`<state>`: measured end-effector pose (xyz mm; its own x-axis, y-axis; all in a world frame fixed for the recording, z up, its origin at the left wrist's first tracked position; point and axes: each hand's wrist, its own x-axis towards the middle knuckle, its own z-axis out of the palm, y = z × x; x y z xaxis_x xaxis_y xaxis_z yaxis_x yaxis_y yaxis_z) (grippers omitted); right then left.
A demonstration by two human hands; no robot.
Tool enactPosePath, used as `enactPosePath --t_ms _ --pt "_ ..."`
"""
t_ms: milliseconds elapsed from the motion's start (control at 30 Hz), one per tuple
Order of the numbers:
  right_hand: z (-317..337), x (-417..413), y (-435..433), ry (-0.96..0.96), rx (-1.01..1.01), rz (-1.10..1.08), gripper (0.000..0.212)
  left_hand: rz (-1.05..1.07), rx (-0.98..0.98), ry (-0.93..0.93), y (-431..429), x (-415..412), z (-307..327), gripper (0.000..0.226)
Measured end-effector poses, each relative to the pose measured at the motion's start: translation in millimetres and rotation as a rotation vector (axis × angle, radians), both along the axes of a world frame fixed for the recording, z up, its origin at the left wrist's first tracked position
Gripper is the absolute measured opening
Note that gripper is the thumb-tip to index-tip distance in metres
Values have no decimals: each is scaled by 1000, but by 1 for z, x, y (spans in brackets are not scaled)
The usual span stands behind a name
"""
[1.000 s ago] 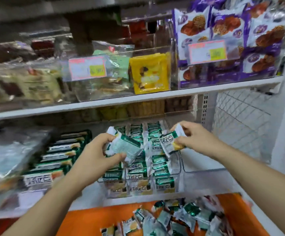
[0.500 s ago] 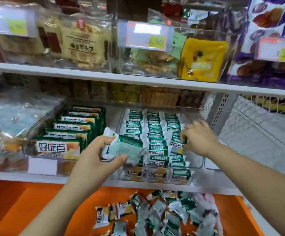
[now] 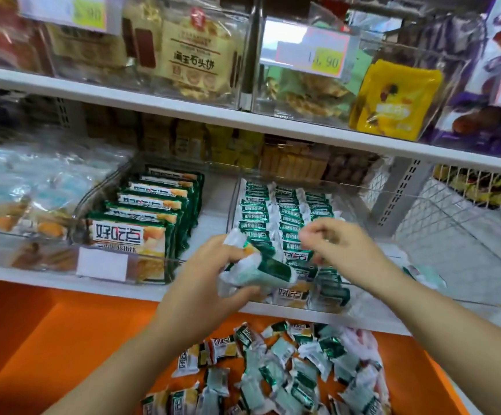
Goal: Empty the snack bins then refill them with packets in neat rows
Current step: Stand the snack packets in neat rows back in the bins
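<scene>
Left hand (image 3: 201, 283): fingers and thumb curled round the held packets, just in front of the clear bin.
Held packets (image 3: 258, 272): small green-and-white bundle, lying crosswise in the left hand.
Right hand (image 3: 339, 250): over the bin's front right corner, fingers bent and blurred; cannot tell whether it pinches anything.
Clear bin (image 3: 333, 184): on the white shelf (image 3: 63, 280), at the right.
Rowed packets (image 3: 273, 214): green-and-white, in side-by-side rows running front to back inside the clear bin.
Loose packets (image 3: 288, 369): jumbled heap on the orange surface (image 3: 48, 339) below the shelf.
Neighbouring bin (image 3: 102, 187): just left of the clear bin, holding larger green packs (image 3: 141, 223) stood in a file.
Upper shelf (image 3: 183, 110): clear bins of biscuits, a yellow bag (image 3: 393, 100), a price label (image 3: 312, 55).
</scene>
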<state>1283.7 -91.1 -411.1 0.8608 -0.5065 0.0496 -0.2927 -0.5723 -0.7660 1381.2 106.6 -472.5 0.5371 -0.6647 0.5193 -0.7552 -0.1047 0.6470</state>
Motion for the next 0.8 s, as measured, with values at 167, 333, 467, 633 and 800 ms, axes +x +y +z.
enactPosePath --t_ms 167,333,467,633,800 --pt "-16 -8 39 198 844 147 55 -41 33 -101 -5 -1 -9 25" --pt "-18 -10 34 13 986 53 36 -83 -35 172 -3 -3 -2 46" --pt "-15 -16 31 -151 891 -62 43 -50 -143 426 -5 4 -1 34" --pt "-14 -22 30 -174 739 -33 49 -68 -99 594 -5 9 -5 45" --pt "-4 -30 28 -114 428 143 44 -187 -161 804 -8 4 -2 70"
